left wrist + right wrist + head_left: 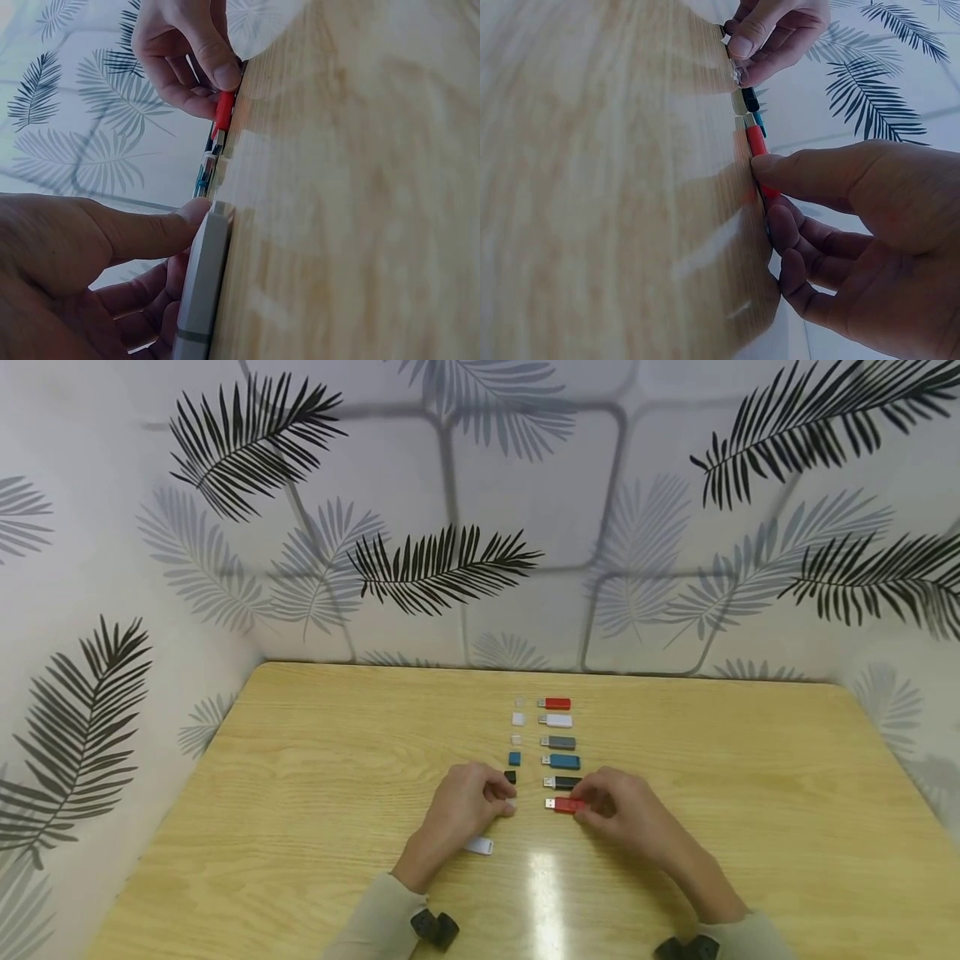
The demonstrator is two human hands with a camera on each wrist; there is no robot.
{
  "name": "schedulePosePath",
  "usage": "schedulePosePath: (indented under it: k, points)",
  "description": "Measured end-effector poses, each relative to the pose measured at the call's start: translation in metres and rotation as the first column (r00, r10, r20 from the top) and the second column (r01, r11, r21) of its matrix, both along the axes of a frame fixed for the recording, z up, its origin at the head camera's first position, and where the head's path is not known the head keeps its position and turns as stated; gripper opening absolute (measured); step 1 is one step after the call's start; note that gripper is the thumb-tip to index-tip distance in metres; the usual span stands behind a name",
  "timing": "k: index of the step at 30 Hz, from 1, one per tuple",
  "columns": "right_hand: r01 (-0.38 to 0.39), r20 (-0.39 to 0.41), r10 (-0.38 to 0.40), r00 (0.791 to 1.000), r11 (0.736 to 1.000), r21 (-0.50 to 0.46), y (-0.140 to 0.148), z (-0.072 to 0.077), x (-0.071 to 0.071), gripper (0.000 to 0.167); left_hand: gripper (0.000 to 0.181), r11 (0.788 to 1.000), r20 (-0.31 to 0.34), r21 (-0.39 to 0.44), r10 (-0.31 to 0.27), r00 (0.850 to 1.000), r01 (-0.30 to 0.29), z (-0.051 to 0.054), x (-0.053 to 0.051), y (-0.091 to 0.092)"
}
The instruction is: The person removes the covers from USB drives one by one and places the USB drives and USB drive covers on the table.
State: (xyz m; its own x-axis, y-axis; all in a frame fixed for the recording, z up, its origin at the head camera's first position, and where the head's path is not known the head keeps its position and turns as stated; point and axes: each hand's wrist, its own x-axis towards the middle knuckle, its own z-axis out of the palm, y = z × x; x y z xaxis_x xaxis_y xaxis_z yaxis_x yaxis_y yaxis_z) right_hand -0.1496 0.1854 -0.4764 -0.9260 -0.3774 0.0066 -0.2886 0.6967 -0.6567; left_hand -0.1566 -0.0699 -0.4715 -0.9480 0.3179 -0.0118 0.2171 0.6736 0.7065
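My right hand (626, 806) pinches the red USB stick (564, 805) by its rear end at the near end of a column of sticks. The stick's metal plug points left. Across from it, my left hand (468, 802) holds a small clear cap (739, 75) between thumb and fingers, low at the table. A white USB stick (480, 845) lies beside the left hand, partly hidden by it in the head view; it looms large in the left wrist view. Just above the left fingertips sits a black cap (511, 777).
Beyond the red stick lie black (562, 782), blue (562, 762), grey (559, 742), white (557, 721) and another red USB stick (556, 703). Left of them runs a column of caps, including a blue one (514, 758). A patterned wall backs the wooden table (337, 735).
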Motion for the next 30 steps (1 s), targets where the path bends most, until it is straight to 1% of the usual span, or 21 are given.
schedulePosePath:
  k: [11, 18, 26, 30]
  points:
    - [-0.007, -0.002, 0.007, 1.0, 1.0, -0.009, 0.001, 0.001, 0.003, 0.014, 0.009, 1.0, -0.017, 0.025, -0.002, 1.0, 0.003, -0.002, 0.002, 0.001]
    - [-0.011, -0.01, 0.011, 1.0, 1.0, -0.026, 0.003, 0.003, 0.004, 0.015, 0.011, 0.998, 0.027, 0.066, 0.006, 1.0, -0.008, 0.0, 0.003, -0.001]
    - [-0.019, 0.011, 0.019, 1.0, 0.998, -0.058, 0.006, 0.003, 0.002, 0.016, 0.011, 0.994, 0.039, 0.104, -0.018, 0.999, 0.014, -0.001, 0.0, -0.009]
    - [-0.019, -0.009, 0.018, 1.0, 0.997, -0.07, 0.007, 0.002, 0.002, 0.016, 0.012, 0.991, 0.046, 0.136, -0.025, 0.999, 0.018, 0.0, 0.0, -0.015]
